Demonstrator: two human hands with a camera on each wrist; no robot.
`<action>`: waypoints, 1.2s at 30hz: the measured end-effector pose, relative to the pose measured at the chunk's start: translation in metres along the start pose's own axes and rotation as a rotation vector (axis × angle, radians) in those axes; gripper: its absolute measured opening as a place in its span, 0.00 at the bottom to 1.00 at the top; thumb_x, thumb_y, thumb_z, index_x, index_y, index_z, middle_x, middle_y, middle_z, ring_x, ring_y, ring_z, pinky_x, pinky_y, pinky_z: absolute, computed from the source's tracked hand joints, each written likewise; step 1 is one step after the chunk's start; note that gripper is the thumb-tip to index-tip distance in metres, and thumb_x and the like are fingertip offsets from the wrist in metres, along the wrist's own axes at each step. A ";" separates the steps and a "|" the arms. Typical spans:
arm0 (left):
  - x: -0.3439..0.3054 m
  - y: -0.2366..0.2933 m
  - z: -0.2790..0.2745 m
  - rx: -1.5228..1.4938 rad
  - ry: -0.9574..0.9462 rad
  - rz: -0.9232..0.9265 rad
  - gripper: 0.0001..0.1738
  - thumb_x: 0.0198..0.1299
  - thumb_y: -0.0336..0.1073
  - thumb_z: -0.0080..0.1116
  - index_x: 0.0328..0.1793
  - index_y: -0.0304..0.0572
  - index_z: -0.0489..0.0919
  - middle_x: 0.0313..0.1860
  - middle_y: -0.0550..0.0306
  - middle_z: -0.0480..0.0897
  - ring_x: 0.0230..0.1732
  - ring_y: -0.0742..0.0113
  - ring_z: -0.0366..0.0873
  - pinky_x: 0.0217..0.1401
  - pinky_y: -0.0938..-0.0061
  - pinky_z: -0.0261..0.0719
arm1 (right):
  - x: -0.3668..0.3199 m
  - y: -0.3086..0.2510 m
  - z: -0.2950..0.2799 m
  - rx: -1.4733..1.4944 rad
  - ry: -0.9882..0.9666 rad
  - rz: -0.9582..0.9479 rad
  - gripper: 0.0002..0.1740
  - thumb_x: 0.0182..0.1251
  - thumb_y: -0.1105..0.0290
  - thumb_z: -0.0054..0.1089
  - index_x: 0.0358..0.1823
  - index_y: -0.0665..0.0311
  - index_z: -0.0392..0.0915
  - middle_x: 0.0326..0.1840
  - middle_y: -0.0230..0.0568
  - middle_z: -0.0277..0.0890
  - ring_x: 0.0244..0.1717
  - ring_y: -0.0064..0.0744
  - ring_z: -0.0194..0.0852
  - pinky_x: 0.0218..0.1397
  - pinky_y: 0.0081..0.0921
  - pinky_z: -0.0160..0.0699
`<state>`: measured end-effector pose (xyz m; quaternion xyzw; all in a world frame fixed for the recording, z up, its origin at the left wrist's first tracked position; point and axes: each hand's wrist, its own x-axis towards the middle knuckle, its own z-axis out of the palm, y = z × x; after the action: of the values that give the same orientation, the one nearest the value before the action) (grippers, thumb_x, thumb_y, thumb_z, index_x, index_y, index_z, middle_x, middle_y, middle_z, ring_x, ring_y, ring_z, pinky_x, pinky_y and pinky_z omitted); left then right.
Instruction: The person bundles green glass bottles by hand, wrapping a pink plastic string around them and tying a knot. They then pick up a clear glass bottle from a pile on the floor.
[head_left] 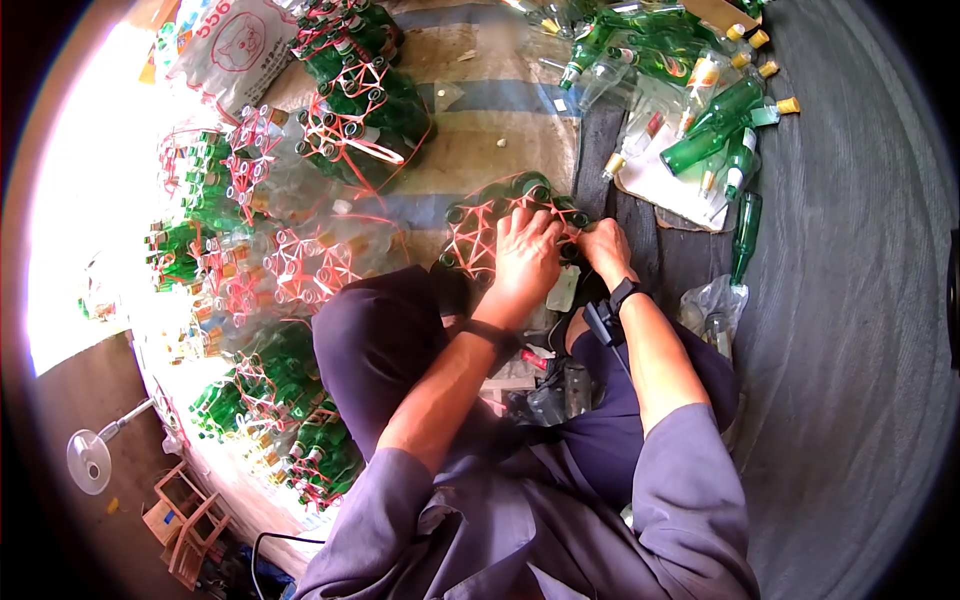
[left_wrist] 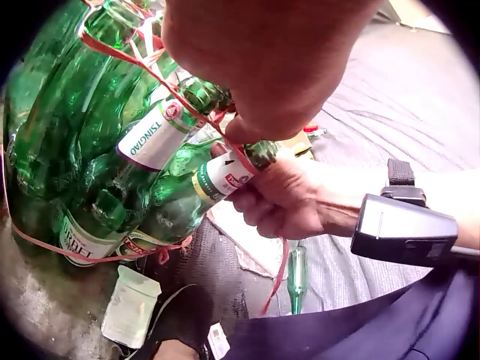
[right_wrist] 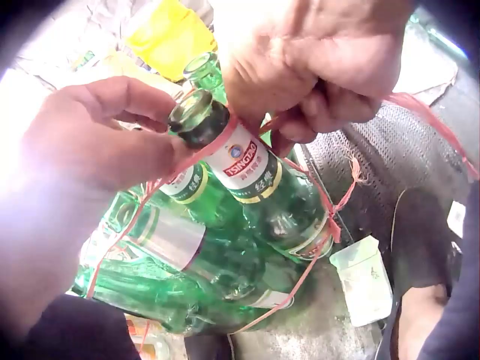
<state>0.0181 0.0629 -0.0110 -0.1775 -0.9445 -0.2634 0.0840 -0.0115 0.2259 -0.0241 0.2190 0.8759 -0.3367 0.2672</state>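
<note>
A bundle of green bottles (head_left: 478,232) (left_wrist: 82,142) (right_wrist: 217,255) stands bound with pink twine (left_wrist: 150,67) (right_wrist: 300,283). My left hand (head_left: 527,255) (left_wrist: 262,60) (right_wrist: 97,150) lies over the bottle necks, its thumb and finger pinching the twine beside the neck of an outer bottle (right_wrist: 251,169). At the bundle's right edge, my right hand (head_left: 607,250) (left_wrist: 285,195) (right_wrist: 315,67) has curled fingers gripping the twine close to that same neck. A loose twine end trails from the right hand in both wrist views. The left hand's fingertips are partly hidden.
More tied bottle bundles (head_left: 365,110) stand at the left and upper left, near a white printed sack (head_left: 235,45). Loose bottles (head_left: 715,125) lie at the upper right around a white board (head_left: 680,195). A pale packet (head_left: 563,288) (left_wrist: 131,306) (right_wrist: 362,281) lies beside the bundle.
</note>
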 end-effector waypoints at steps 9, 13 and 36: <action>0.002 -0.005 0.011 -0.090 -0.051 0.035 0.20 0.52 0.28 0.58 0.54 0.52 0.81 0.45 0.61 0.86 0.54 0.55 0.74 0.58 0.56 0.63 | 0.027 0.007 0.003 -0.069 -0.125 0.125 0.31 0.54 0.46 0.70 0.48 0.67 0.86 0.51 0.55 0.85 0.57 0.52 0.83 0.58 0.42 0.79; 0.005 -0.004 0.009 0.014 -0.135 0.036 0.33 0.51 0.29 0.59 0.68 0.49 0.73 0.47 0.62 0.87 0.56 0.53 0.74 0.62 0.55 0.60 | 0.029 0.010 0.007 -0.050 -0.079 0.073 0.29 0.55 0.49 0.72 0.41 0.72 0.85 0.42 0.65 0.83 0.52 0.54 0.85 0.51 0.42 0.80; 0.013 -0.003 0.007 -0.030 -0.117 0.069 0.28 0.51 0.31 0.60 0.62 0.43 0.75 0.38 0.53 0.85 0.57 0.52 0.75 0.66 0.49 0.58 | 0.034 0.030 -0.006 0.364 -0.299 -0.077 0.09 0.58 0.70 0.60 0.28 0.69 0.85 0.19 0.38 0.76 0.21 0.28 0.74 0.23 0.28 0.68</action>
<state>0.0043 0.0687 -0.0150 -0.2261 -0.9371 -0.2636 0.0350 -0.0227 0.2573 -0.0550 0.1779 0.7590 -0.5278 0.3371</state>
